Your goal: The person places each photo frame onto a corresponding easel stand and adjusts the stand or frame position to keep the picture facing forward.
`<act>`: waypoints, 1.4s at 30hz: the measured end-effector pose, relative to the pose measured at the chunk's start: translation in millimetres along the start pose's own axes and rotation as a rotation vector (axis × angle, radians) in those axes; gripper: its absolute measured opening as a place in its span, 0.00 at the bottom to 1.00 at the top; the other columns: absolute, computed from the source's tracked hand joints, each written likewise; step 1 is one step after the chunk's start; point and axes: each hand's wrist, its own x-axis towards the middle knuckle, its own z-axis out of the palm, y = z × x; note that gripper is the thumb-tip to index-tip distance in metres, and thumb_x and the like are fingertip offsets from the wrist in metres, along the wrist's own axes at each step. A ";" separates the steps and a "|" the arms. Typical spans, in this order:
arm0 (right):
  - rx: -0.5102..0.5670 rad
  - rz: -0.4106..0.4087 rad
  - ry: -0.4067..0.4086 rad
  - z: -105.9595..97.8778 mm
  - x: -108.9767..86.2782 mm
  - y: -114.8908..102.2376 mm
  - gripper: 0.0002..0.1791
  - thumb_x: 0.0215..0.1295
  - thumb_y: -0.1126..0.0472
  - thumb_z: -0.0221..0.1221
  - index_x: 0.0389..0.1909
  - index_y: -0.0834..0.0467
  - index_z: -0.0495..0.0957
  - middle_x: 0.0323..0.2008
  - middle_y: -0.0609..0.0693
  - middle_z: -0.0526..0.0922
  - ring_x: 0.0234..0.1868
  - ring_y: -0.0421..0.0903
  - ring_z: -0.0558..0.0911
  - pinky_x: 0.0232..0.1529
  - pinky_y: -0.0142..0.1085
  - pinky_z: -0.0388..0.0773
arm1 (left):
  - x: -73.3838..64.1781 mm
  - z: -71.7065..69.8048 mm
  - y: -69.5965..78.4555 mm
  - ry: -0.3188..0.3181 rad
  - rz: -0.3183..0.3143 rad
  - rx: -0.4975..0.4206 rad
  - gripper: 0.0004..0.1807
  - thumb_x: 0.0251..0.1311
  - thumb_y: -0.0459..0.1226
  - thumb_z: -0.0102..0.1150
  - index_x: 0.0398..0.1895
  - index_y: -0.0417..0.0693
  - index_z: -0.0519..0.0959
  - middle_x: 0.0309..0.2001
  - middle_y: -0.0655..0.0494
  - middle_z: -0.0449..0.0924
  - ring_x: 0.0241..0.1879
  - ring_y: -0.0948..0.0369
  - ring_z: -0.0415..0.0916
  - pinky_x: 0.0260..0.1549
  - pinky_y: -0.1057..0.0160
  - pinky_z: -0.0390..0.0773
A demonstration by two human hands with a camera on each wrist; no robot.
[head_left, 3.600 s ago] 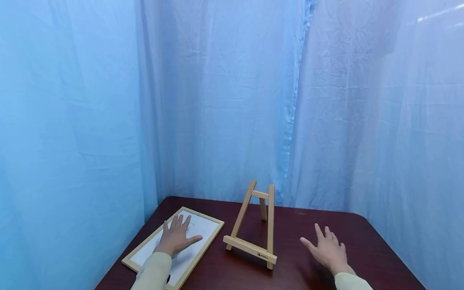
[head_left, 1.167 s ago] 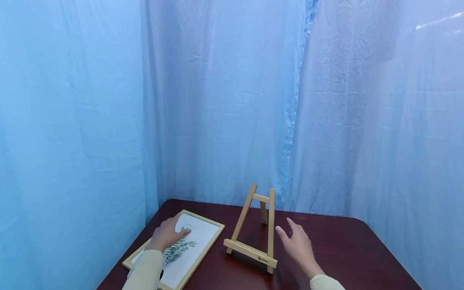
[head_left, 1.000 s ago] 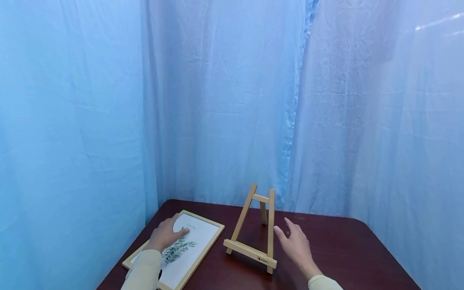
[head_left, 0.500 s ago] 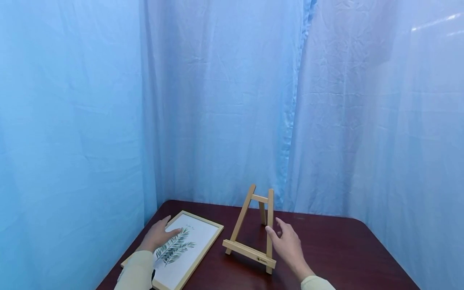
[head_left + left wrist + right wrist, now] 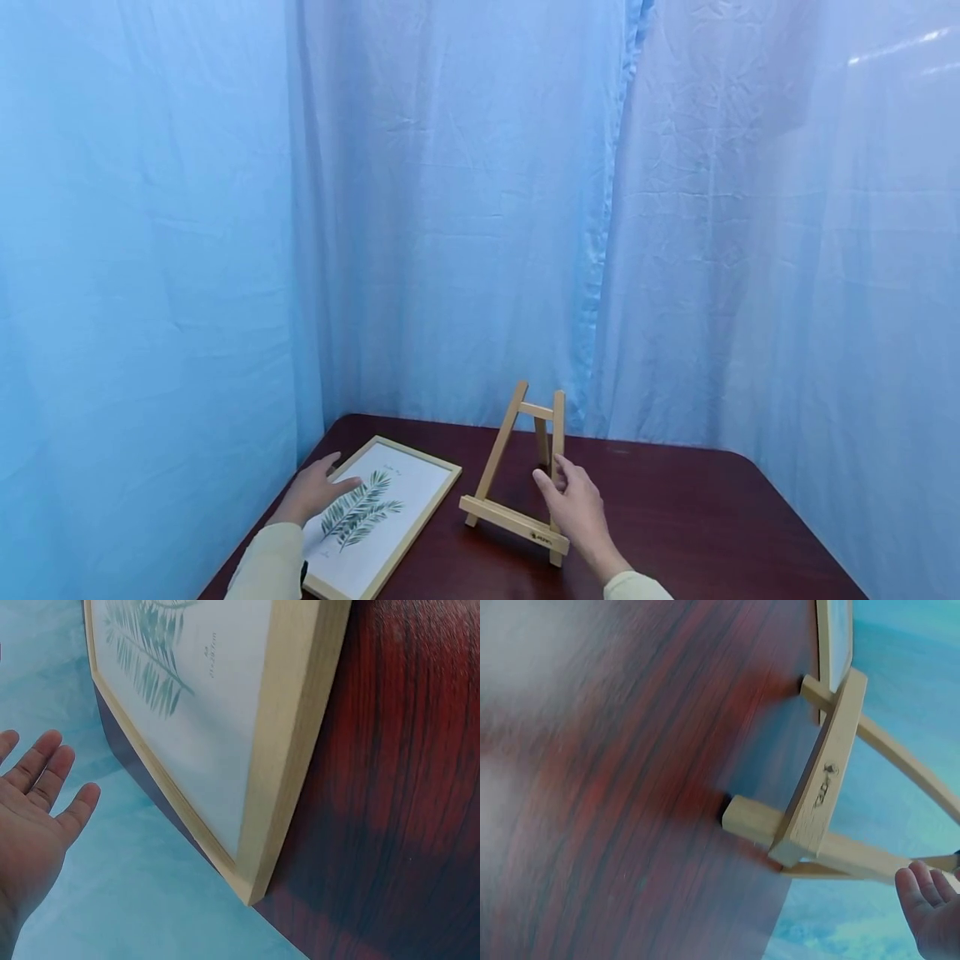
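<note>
A small wooden easel [image 5: 517, 515] stands upright on the table, its front ledge bearing a dark logo. My right hand [image 5: 581, 515] is at the easel's right leg, thumb and fingers spread apart. In the right wrist view the fingertips of that hand [image 5: 934, 915] overlap the leg's edge; whether they touch it I cannot tell. To the left lies a picture frame [image 5: 435, 502] with a light wood border, a green leaf print facing up. My left hand [image 5: 309, 493] hovers by the frame's left edge, fingers extended, holding nothing. The left wrist view shows this hand [image 5: 34, 832] apart from the border.
Dark red-brown wood makes up the tabletop [image 5: 690, 517], which has rounded far corners. Light blue curtains [image 5: 465, 208] hang behind it and along both sides. A narrow strip of table lies between the picture frame and the easel.
My right hand has come leftward from the table's right side to the easel's right leg. The left hand has drawn left from over the print to the frame's left edge. Frame and easel stay put.
</note>
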 end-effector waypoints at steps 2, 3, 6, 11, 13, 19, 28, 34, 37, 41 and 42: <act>0.028 0.011 -0.002 3.2 -0.5 -3.4 0.40 0.69 0.37 0.54 0.67 0.65 0.70 0.50 0.58 0.79 0.49 0.55 0.81 0.47 0.53 0.78 | 0.0 -0.7 -2.0 0.001 -0.009 -0.004 0.51 0.57 0.57 0.66 0.70 0.27 0.61 0.66 0.26 0.64 0.64 0.32 0.63 0.59 0.34 0.65; 0.044 0.013 -0.005 4.7 -1.0 -5.5 0.39 0.70 0.37 0.55 0.67 0.65 0.70 0.50 0.58 0.79 0.50 0.56 0.82 0.47 0.53 0.78 | -0.1 -0.9 -3.1 0.002 -0.012 -0.001 0.51 0.57 0.57 0.66 0.70 0.27 0.61 0.65 0.25 0.64 0.64 0.32 0.63 0.59 0.34 0.66; 0.089 0.024 -0.017 9.4 -2.5 -11.6 0.37 0.69 0.38 0.56 0.67 0.64 0.71 0.52 0.58 0.79 0.50 0.55 0.82 0.46 0.51 0.80 | 0.9 -1.2 -8.3 -0.001 -0.027 -0.006 0.51 0.57 0.57 0.66 0.70 0.27 0.60 0.64 0.25 0.65 0.63 0.32 0.64 0.58 0.34 0.66; 0.134 0.044 -0.051 17.6 -6.0 -20.5 0.37 0.69 0.39 0.56 0.67 0.64 0.70 0.54 0.61 0.78 0.49 0.55 0.82 0.44 0.49 0.81 | 2.2 -2.3 -18.3 -0.012 -0.052 -0.028 0.51 0.58 0.56 0.66 0.71 0.27 0.59 0.63 0.24 0.66 0.63 0.31 0.64 0.58 0.34 0.67; 0.147 0.051 -0.060 21.5 -7.5 -23.2 0.37 0.69 0.39 0.56 0.67 0.64 0.71 0.55 0.62 0.78 0.49 0.55 0.82 0.43 0.49 0.81 | 2.4 -3.4 -22.7 -0.014 -0.049 -0.035 0.50 0.59 0.55 0.66 0.70 0.26 0.59 0.63 0.23 0.66 0.63 0.31 0.64 0.57 0.35 0.68; 0.177 0.063 -0.080 36.8 -11.8 -25.8 0.36 0.69 0.39 0.57 0.65 0.64 0.72 0.54 0.63 0.78 0.50 0.57 0.83 0.42 0.48 0.82 | 1.6 -7.7 -34.6 -0.015 -0.039 -0.037 0.48 0.61 0.51 0.65 0.69 0.22 0.59 0.60 0.21 0.68 0.60 0.30 0.66 0.56 0.37 0.70; 0.252 0.082 -0.114 60.1 -24.9 -35.0 0.37 0.69 0.40 0.58 0.64 0.67 0.72 0.53 0.65 0.79 0.49 0.58 0.83 0.43 0.47 0.82 | -1.2 -11.4 -44.1 -0.003 -0.053 -0.027 0.50 0.59 0.54 0.66 0.67 0.21 0.59 0.58 0.20 0.68 0.59 0.29 0.66 0.55 0.36 0.70; 0.301 0.104 -0.106 76.3 -34.6 -36.5 0.34 0.68 0.44 0.60 0.62 0.67 0.73 0.52 0.64 0.80 0.49 0.57 0.83 0.43 0.47 0.82 | -2.7 -12.4 -51.9 0.002 -0.054 -0.019 0.50 0.59 0.54 0.66 0.67 0.19 0.59 0.58 0.20 0.68 0.59 0.29 0.66 0.55 0.36 0.70; 0.311 0.092 -0.113 84.6 -39.4 -36.0 0.32 0.69 0.48 0.60 0.62 0.70 0.73 0.49 0.63 0.82 0.47 0.57 0.83 0.44 0.48 0.81 | -3.4 -11.6 -53.8 0.002 -0.069 -0.019 0.49 0.59 0.52 0.66 0.67 0.19 0.59 0.58 0.20 0.68 0.59 0.29 0.66 0.56 0.36 0.69; 0.303 0.101 -0.109 95.4 -45.5 -35.2 0.31 0.69 0.51 0.61 0.60 0.72 0.73 0.46 0.61 0.84 0.48 0.56 0.83 0.49 0.52 0.79 | -3.9 -9.1 -55.4 0.004 -0.089 -0.019 0.47 0.60 0.50 0.67 0.67 0.20 0.59 0.58 0.20 0.68 0.59 0.29 0.66 0.57 0.36 0.69; 0.301 0.099 -0.101 98.0 -47.0 -34.8 0.30 0.68 0.51 0.61 0.60 0.72 0.74 0.45 0.61 0.84 0.48 0.57 0.83 0.50 0.53 0.78 | -3.7 -8.3 -55.8 0.005 -0.091 -0.018 0.47 0.60 0.49 0.66 0.67 0.20 0.59 0.58 0.20 0.68 0.59 0.29 0.66 0.56 0.36 0.69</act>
